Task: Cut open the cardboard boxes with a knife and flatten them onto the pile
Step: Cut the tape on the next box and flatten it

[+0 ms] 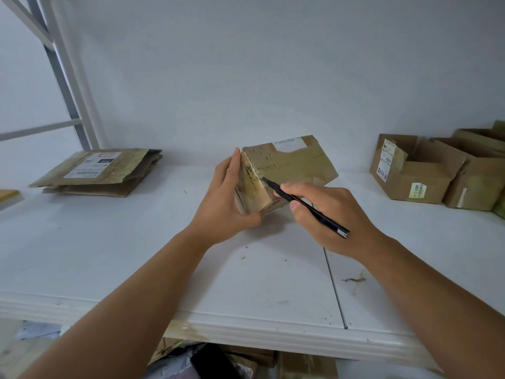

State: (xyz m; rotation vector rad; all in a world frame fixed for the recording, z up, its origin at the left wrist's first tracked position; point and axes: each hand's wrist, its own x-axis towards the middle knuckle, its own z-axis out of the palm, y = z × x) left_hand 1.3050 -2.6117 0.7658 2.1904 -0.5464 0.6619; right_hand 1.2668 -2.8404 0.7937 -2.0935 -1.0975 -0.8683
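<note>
The step in hand seems to be the cutting of the tape on one box. Nearest to the person, the right hand (332, 214) holds a thin black knife (304, 207) like a pen, with the fingers curled around its handle, and the tip of the knife touches the taped edge at the near end of a small cardboard box (287, 173). The left hand (226, 198) steadies this box: its fingers lie quite straight against the left end face and the thumb goes under the near corner, so the box stands tilted on the white table (136, 242), near the middle. The next move, I think, calls for pulling the blade along the tape seam, away from the left thumb, which is close to the blade and could be cut. Small scraps of tape (354, 279) lie on the table at the near right and do not disturb. Farther away on the left lies the pile of flattened boxes (101, 172), well apart from the hands, with a free way to it. On the far right wait several open boxes (418, 170), close together.
</note>
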